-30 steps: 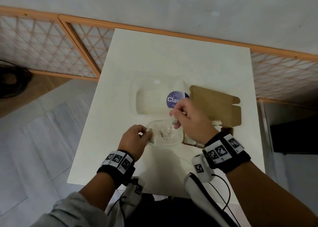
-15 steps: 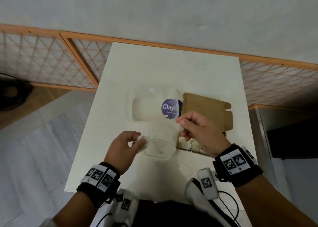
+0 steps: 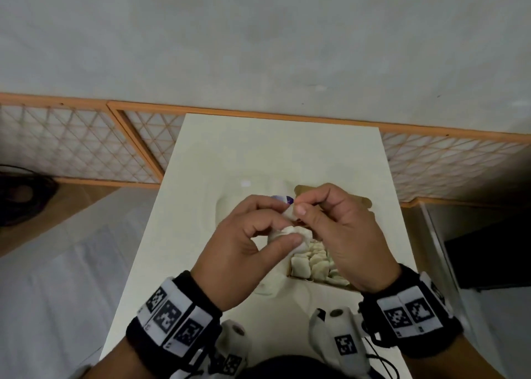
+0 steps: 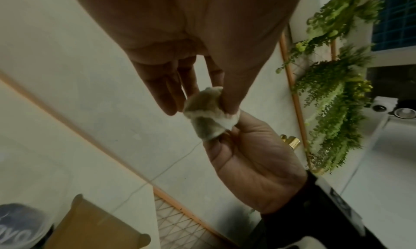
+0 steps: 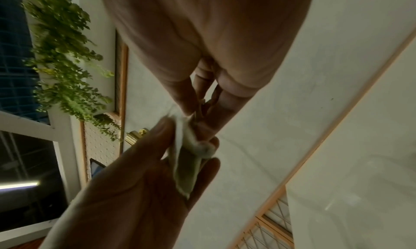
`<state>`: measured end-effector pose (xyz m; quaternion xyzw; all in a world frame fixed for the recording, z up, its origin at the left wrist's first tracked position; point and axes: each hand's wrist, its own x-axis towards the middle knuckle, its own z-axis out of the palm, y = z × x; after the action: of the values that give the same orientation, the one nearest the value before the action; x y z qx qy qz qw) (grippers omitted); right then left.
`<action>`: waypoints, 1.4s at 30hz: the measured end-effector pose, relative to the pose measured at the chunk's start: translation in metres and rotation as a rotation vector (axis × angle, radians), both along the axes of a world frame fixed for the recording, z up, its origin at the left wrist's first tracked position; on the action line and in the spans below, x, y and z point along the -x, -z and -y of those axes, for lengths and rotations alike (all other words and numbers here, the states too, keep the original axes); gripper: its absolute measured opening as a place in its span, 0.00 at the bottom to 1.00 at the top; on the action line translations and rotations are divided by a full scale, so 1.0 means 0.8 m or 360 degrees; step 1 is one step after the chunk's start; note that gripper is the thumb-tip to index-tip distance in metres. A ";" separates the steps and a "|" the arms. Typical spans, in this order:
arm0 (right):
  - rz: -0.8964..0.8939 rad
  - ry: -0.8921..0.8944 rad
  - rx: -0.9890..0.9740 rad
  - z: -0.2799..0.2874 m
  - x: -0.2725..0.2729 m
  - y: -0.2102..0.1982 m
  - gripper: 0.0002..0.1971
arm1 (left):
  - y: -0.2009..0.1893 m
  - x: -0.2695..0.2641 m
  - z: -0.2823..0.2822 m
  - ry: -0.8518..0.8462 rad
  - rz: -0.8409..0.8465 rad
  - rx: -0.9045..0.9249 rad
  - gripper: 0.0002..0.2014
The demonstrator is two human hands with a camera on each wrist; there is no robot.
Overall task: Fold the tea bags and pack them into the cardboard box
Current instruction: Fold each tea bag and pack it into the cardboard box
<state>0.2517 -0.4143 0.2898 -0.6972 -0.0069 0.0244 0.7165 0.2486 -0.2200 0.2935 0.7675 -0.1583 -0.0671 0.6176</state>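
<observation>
A: Where's the tea bag now?

B: Raised above the bench, pinched between both hands. The left hand clamps its lower end between thumb and fingers; the right hand nips the upper corner with thumb and forefinger.

A: And the cardboard box?

B: Directly beneath, at about five o'clock from the bag, already holding rows of folded tea bags. The right hand is nearer it.

A: How does the bag lie?

B: Its long axis runs roughly twelve to six between the two pinches, half folded, I'd judge.

A: Anything in the way?

B: The box's raised flap stands at one o'clock, behind the right hand; a purple label shows at twelve. Neither seems to block the drop.
</observation>
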 end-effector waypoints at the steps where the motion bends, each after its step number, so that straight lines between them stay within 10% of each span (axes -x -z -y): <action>1: 0.0021 0.0013 0.0028 0.000 0.001 -0.003 0.04 | -0.002 -0.003 0.004 -0.0037 0.0013 0.0001 0.02; 8: -0.0047 0.0102 -0.0144 0.006 0.003 -0.010 0.13 | -0.001 -0.017 0.013 -0.0142 0.0168 -0.0030 0.01; 21: -0.0189 0.0153 0.0031 0.024 0.000 -0.002 0.03 | -0.014 -0.021 0.000 -0.0170 -0.0402 0.0609 0.12; 28: -0.0010 -0.0032 0.0031 0.014 0.004 -0.031 0.29 | -0.018 -0.020 -0.002 -0.0149 -0.0405 0.0695 0.17; 35: 0.0074 -0.0363 0.0157 -0.009 0.003 -0.049 0.07 | -0.025 -0.022 -0.006 -0.0048 -0.0623 0.1053 0.16; 42: 0.0164 -0.0307 0.0363 -0.013 0.004 -0.055 0.11 | -0.032 -0.016 -0.006 -0.0113 -0.0841 0.1145 0.13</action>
<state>0.2487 -0.4040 0.3336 -0.7704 -0.1076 0.0579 0.6257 0.2618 -0.2149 0.3194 0.4653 0.0180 -0.1804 0.8664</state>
